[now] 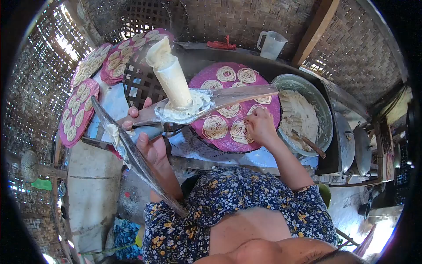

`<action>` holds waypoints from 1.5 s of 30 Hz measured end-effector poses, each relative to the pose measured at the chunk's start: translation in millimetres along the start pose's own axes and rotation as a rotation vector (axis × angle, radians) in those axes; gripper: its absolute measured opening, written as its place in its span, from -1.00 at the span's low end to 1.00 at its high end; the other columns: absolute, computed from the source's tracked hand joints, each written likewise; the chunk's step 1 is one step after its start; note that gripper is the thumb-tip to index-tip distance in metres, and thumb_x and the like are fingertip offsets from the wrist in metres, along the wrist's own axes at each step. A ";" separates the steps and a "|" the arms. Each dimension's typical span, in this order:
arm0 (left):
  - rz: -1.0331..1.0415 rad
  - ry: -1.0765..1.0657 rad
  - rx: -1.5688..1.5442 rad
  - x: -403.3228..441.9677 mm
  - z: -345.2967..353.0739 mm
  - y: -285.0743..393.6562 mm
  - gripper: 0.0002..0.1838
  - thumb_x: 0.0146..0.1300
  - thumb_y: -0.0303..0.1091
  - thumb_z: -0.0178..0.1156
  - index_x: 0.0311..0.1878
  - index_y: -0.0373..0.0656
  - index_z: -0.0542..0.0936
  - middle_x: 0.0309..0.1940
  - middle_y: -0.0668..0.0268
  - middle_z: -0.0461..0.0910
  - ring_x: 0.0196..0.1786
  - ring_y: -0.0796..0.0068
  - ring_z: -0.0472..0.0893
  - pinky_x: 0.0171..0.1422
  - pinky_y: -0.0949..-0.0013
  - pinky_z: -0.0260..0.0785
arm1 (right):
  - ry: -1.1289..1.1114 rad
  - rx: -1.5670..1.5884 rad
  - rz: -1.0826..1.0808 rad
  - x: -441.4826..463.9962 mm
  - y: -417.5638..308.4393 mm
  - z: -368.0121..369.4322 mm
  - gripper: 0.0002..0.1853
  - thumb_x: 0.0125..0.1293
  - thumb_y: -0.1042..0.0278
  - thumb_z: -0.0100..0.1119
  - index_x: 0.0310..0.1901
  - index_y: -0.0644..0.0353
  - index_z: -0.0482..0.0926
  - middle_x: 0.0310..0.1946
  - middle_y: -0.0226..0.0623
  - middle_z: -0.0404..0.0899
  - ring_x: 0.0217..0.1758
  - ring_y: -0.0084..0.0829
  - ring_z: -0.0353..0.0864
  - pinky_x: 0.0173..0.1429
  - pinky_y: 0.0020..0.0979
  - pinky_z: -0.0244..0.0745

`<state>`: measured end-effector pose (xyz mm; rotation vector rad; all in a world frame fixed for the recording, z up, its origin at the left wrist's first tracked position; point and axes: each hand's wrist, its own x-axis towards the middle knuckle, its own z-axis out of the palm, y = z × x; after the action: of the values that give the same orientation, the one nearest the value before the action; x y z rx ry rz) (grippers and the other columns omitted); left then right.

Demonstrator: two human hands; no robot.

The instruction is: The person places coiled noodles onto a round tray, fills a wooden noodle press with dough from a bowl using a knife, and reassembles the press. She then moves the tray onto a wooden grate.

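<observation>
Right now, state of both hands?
Left hand: closed around the wooden press.
Right hand: fingers bent at the edge of a noodle coil; whether it pinches anything can't be told.

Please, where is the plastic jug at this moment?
In the head view, the plastic jug stands at the top, right of centre, by the woven wall, between the red object and the slanted wooden post.

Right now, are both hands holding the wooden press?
No, only the left hand holds the wooden press; the right hand is at a noodle coil on the pink tray.
</observation>
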<state>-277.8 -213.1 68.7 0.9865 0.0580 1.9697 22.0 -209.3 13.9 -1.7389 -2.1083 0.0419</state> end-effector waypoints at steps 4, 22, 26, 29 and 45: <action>0.010 0.007 0.006 1.5 -1.3 -0.5 -0.62 0.00 -0.41 0.26 -0.09 0.10 0.43 -0.01 0.32 0.29 0.22 -0.02 0.24 0.29 -0.14 0.05 | 0.035 0.226 -0.028 4.5 5.4 -4.3 -0.81 -0.01 0.42 0.05 -0.36 0.11 0.64 -0.40 -0.17 0.39 -0.19 -0.16 0.39 -0.13 -0.20 0.32; 0.005 -0.005 0.043 -2.1 12.9 -12.0 -0.61 -0.01 -0.44 0.26 -0.08 0.08 0.43 -0.02 0.30 0.29 0.21 -0.07 0.26 0.27 -0.17 0.08 | 0.049 0.273 0.022 -47.6 30.1 -62.9 -0.84 -0.03 0.47 0.12 -0.36 0.12 0.61 -0.39 -0.23 0.41 -0.23 -0.25 0.40 -0.12 -0.28 0.31; -0.001 -0.021 0.051 -1.4 19.2 -15.9 -0.61 -0.01 -0.45 0.26 -0.08 0.07 0.43 -0.02 0.30 0.30 0.21 -0.08 0.26 0.26 -0.18 0.08 | 0.225 0.410 0.292 -74.1 84.3 -89.5 -0.85 -0.06 0.41 0.20 -0.37 0.15 0.60 -0.30 -0.24 0.47 -0.16 -0.29 0.43 -0.03 -0.32 0.33; -0.014 -0.041 0.058 1.8 25.5 -17.9 -0.61 -0.01 -0.45 0.26 -0.08 0.07 0.43 -0.02 0.29 0.30 0.21 -0.08 0.26 0.26 -0.19 0.09 | 0.047 0.154 0.514 -90.4 120.2 -90.4 -0.79 -0.07 0.29 0.25 -0.35 0.14 0.62 -0.25 -0.23 0.51 -0.11 -0.27 0.45 0.02 -0.33 0.35; 0.005 -0.118 0.073 10.7 47.0 -30.4 -0.65 0.03 -0.43 0.20 -0.08 0.06 0.43 -0.02 0.32 0.36 0.23 -0.04 0.25 0.32 -0.14 0.02 | -0.286 -0.394 0.729 -123.8 154.3 -116.3 -0.81 0.11 0.27 0.05 -0.33 0.14 0.60 -0.35 -0.10 0.59 -0.26 -0.10 0.59 -0.19 -0.15 0.48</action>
<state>-228.3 -202.4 95.1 1.1498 0.0618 1.9211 221.6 -318.9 42.5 -2.8059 -1.6011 0.0889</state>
